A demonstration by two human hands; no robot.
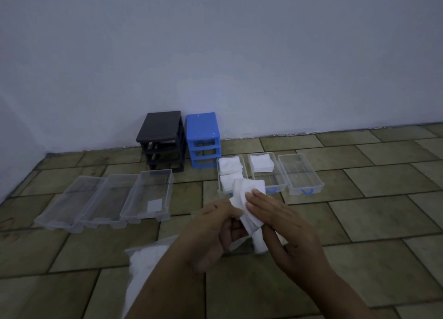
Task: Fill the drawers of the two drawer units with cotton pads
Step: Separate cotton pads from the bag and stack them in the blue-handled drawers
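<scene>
Head cam: both hands hold one stack of pads (249, 198), left hand (215, 225) curled round it, right hand (275, 220) pinching the top, probably squaring it up for the half-filled drawer (279, 186) on the floor (359, 246).

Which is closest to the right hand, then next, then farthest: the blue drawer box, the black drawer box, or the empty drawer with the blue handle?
From the right hand:
1. Empty drawer with the blue handle, ahead, slightly right.
2. Blue drawer box, farther back by the wall.
3. Black drawer box, left of the blue one.
</scene>
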